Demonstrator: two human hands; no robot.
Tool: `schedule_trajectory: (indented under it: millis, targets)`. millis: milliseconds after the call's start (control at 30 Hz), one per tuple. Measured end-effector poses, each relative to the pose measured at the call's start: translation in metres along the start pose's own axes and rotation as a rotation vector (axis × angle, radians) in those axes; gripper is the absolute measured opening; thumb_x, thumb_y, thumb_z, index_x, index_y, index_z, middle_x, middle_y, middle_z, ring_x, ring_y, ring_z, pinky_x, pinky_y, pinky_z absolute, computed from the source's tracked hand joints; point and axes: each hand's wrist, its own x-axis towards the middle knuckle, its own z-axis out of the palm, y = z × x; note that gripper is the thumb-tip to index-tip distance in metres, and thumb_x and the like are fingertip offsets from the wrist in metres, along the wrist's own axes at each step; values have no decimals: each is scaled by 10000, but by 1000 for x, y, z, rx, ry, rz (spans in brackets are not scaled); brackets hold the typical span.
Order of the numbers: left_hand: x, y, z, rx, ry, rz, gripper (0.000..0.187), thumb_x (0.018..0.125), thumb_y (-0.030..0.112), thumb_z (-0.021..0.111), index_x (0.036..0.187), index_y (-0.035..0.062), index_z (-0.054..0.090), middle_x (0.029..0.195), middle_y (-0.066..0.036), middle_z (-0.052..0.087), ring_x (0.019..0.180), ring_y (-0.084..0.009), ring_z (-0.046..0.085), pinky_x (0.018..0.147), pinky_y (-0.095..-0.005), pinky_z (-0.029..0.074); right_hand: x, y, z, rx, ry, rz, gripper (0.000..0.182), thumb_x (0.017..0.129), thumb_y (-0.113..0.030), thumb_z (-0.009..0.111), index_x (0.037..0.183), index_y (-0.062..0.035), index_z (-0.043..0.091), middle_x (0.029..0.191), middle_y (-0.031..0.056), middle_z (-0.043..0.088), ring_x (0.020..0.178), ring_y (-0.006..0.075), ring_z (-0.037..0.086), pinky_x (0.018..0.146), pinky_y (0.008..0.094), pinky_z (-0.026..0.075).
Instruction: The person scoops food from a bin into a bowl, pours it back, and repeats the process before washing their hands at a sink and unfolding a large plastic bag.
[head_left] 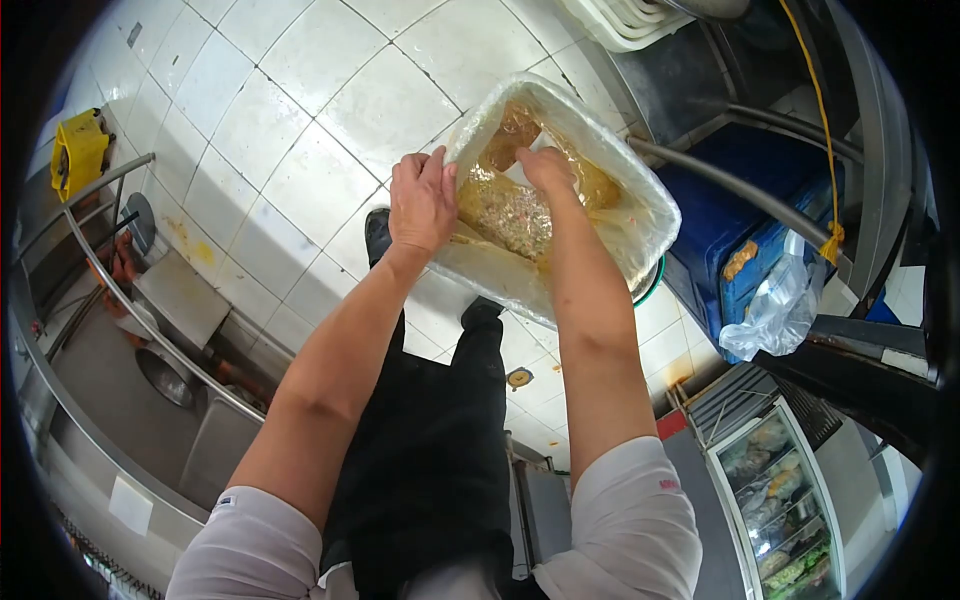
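Observation:
A large tub (655, 205) lined with a clear plastic bag stands in front of me. Inside it is a wet, yellow-brown mixture (508, 215) with pale chopped bits. My left hand (422, 203) is closed on the tub's near-left rim, its fingertips at the plastic liner. Reaching down into the tub, my right hand (550, 170) is closed on a flat white piece (518, 174) that lies against the mixture. My fingers cover part of that piece, so its exact kind cannot be made out.
White floor tiles (310, 60) surround the tub. On the right are a blue bin (700, 190), a metal rail (740, 195) and a clear plastic bag (785, 305). A steel sink (90, 390) and a yellow container (80, 155) stand left. A glass-fronted fridge (785, 490) is lower right.

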Motion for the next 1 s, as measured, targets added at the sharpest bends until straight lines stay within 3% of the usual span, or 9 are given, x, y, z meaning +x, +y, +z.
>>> schedule_trajectory:
  millis: [300,400,600,700,800,1000]
  targets:
    - [-3,1,2,1,17,-6,292,919,220,529,1144,49,603,964,-145,537,914,-319,506,814,-408,434,2,85,-1,276,-22,-193,506,771,-375,556,1060,33,633,1185,233,582,1102,347,557,925,380,429]
    - [-3,4,1,-2,-3,-15,311,937,244,499,1163,53,595,974,-159,540,932,-323,506,834,-408,431,-10,106,-2,304,27,-223,409,751,-270,570,1016,33,641,974,178,661,921,260,610,809,349,449]
    - [-6,7,1,18,-14,-18,333,959,271,460,1178,54,586,1001,-182,541,966,-334,503,862,-413,423,-71,129,-21,519,-113,-239,367,736,-242,578,1002,3,643,962,100,660,921,206,595,792,321,446]
    - [-5,2,5,23,9,0,321,952,274,469,1168,69,590,1009,-192,538,969,-349,493,863,-429,419,-112,132,-23,681,-33,-176,380,759,-251,575,1034,-1,651,988,148,670,939,242,612,835,339,443]
    - [-6,6,4,22,-14,-28,329,956,284,459,1170,70,588,1022,-196,532,977,-353,489,866,-428,418,-126,150,-15,722,8,-331,354,773,-207,560,1044,5,644,989,100,674,925,215,606,838,317,439]
    - [-8,1,11,87,5,18,345,960,296,450,1164,62,600,1032,-208,530,998,-357,489,880,-434,413,-197,169,-49,930,-59,-406,327,780,-141,553,1062,6,628,986,57,665,926,149,590,832,275,437]
